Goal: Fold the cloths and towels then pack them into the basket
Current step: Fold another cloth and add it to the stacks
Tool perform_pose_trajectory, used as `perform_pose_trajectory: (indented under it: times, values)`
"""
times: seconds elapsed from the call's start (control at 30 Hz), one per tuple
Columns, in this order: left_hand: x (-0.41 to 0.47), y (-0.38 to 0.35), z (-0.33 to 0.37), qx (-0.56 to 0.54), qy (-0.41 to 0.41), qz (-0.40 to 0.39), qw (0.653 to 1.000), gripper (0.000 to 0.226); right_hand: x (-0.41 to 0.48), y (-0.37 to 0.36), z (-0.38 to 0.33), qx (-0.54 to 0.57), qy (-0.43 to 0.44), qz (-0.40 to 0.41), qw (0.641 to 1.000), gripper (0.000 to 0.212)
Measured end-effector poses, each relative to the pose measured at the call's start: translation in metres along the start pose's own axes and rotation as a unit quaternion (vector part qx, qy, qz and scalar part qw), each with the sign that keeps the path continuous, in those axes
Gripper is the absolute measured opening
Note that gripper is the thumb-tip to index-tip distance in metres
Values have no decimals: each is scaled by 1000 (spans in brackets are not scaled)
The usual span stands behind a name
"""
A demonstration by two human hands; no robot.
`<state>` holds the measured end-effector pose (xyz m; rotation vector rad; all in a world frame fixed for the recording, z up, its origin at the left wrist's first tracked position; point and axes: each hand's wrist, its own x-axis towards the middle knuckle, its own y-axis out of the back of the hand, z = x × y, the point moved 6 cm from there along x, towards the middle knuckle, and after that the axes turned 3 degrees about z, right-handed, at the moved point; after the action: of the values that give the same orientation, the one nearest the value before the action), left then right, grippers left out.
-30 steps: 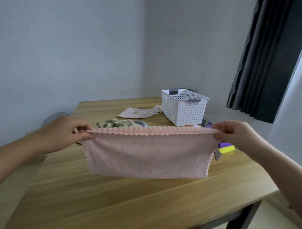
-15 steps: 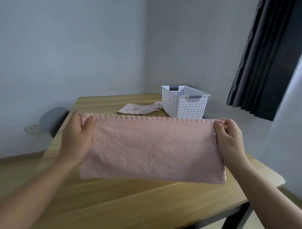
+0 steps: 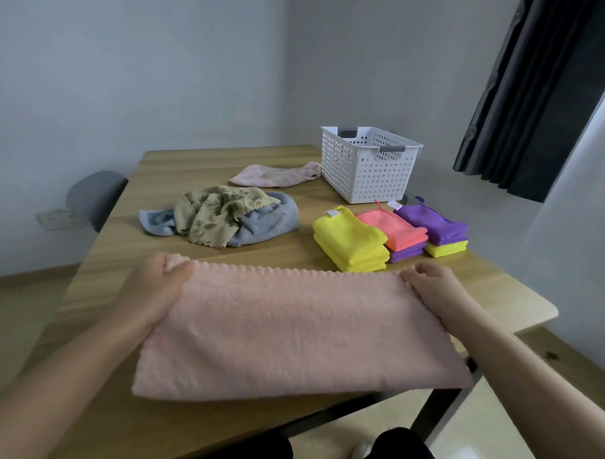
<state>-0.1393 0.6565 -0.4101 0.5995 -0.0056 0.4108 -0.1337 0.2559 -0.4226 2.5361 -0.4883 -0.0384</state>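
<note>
From the head view, a pink towel (image 3: 290, 332) stretches wide across the lower middle of the frame, over the near part of the table (image 3: 193, 163), and its lower right corner reaches past the table's front edge. The left hand (image 3: 155, 286) grips the towel's upper left corner, thumb on top and fingers curled under the fabric. The right hand (image 3: 432, 289) pinches the upper right corner with curled fingers. Whether the towel lies fully flat on the wood cannot be told. Above it at right of centre sit three folded stacks side by side: a yellow stack (image 3: 352, 241), a coral stack (image 3: 393, 229) and a purple stack (image 3: 435, 223). The white basket (image 3: 365, 166) stands just behind them. At centre left, a beige cloth (image 3: 219, 212) is heaped on a blue towel (image 3: 267, 221). A pale pink cloth (image 3: 275, 177) lies crumpled just left of the basket.
</note>
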Motion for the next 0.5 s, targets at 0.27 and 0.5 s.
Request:
perform_pose_trajectory:
  times: [0.27, 0.5]
  values:
    - [39, -68, -7, 320, -132, 62, 936, 31, 41, -41, 9, -375, 110, 82, 917, 20]
    - [11, -71, 48, 321, -425, 147, 833, 30, 20, -18, -33, -275, 307, 257, 874, 28]
